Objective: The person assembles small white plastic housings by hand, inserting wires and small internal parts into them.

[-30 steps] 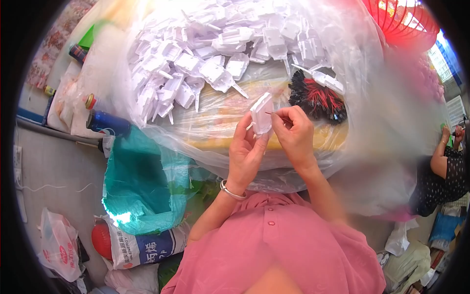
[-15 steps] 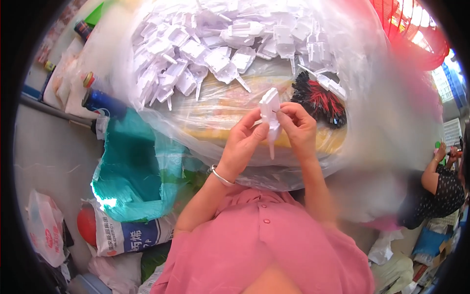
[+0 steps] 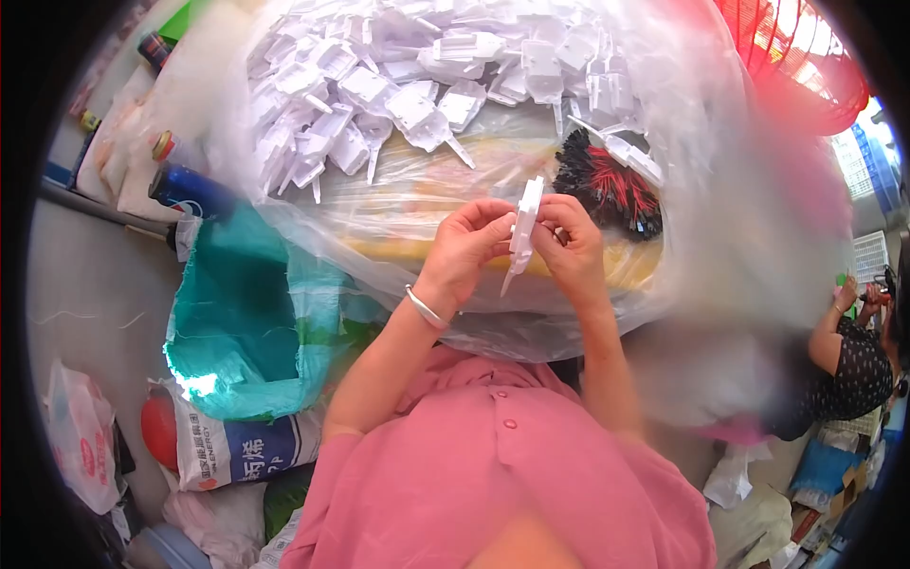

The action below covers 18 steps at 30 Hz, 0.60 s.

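Note:
A white plastic part [image 3: 527, 216], with a flat body and a thin pointed stem, is held between my two hands, over the front of the plastic-covered work surface. My left hand [image 3: 466, 248] pinches it from the left, thumb and fingers closed at its edge. On the other side my right hand [image 3: 574, 248] has its fingers curled and pressed together against the part; whether a small thing is also between them is hidden. Just beyond my right hand lies a bundle of red and black wires [image 3: 627, 194]. A heap of similar white parts [image 3: 417, 114] spreads across the far side.
Clear plastic sheeting [image 3: 379, 270] rings the surface. At the left hang a teal woven bag [image 3: 318, 322] and a blue can [image 3: 194, 190]. Below them rests a printed white sack [image 3: 246, 446]. At the far right another person [image 3: 844, 370] works near a red mesh [image 3: 796, 57].
The white part has been turned from facing me to nearly edge-on. My right fingers have shifted from its front to its right edge. The whole view has moved slightly.

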Tool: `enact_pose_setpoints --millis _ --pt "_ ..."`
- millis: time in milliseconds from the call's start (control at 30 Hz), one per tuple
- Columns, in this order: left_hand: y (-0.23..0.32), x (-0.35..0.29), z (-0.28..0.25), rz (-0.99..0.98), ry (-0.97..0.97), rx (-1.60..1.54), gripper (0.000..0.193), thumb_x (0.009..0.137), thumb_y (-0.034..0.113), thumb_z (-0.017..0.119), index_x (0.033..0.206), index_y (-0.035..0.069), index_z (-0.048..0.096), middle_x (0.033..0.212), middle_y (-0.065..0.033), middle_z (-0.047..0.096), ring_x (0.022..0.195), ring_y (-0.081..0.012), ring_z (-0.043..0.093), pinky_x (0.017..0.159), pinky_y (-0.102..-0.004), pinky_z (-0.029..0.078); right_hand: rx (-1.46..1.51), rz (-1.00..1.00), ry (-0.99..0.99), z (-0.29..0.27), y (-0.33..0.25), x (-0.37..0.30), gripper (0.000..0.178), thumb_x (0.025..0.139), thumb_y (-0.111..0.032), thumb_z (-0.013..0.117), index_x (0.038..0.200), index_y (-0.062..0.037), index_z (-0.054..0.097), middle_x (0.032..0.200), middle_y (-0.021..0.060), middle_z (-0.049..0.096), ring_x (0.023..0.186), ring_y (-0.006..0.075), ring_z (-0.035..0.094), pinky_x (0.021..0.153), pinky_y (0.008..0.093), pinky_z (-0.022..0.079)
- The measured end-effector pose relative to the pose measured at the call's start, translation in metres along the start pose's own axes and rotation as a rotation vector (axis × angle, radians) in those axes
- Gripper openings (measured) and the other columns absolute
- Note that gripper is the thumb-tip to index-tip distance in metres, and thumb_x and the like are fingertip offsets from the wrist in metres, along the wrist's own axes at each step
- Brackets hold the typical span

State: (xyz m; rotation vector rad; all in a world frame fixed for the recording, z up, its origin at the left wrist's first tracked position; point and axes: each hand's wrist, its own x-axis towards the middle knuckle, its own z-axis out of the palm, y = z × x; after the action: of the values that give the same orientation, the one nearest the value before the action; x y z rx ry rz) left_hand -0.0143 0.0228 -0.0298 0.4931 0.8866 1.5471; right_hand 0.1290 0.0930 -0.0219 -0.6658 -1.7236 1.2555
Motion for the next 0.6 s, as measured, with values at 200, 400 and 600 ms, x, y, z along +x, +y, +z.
enact_pose_setpoints --millis 200,400,600 --pt "-0.006 0.008 0.004 0.14 0.107 0.169 0.013 0.082 0.01 0.066 0.092 0.003 0.061 0.083 -0.0012 0.062 0.077 -0.0076 0.057 0.069 -0.0223 0.047 -0.474 -0.248 0.341 -0.006 -0.005 0.0 0.017 0.08 0.0 0.056 0.097 -0.0006 0.06 0.107 0.0126 0.055 0.096 0.0231 0.053 0.08 0.0329 0.043" --pt "-0.003 0.01 0.002 0.292 0.109 0.4 0.012 0.083 0.01 0.065 0.091 0.003 0.06 0.083 0.0007 0.06 0.075 -0.0044 0.053 0.066 -0.018 0.041 -0.069 -0.052 0.092 0.012 -0.031 -0.006 0.039 0.08 0.002 0.057 0.118 -0.0014 0.049 0.097 0.0074 0.061 0.068 0.0083 0.054 0.063 0.0218 0.045" --pt "0.018 0.008 0.011 0.274 -0.012 0.265 0.011 0.085 0.011 0.064 0.092 0.004 0.059 0.084 0.0007 0.06 0.074 -0.0043 0.053 0.062 -0.0177 0.04 -0.35 -0.053 -0.103 0.008 0.009 0.008 0.041 0.08 -0.009 0.061 0.119 -0.0029 0.049 0.095 0.014 0.061 0.072 0.0262 0.059 0.07 0.0373 0.048"
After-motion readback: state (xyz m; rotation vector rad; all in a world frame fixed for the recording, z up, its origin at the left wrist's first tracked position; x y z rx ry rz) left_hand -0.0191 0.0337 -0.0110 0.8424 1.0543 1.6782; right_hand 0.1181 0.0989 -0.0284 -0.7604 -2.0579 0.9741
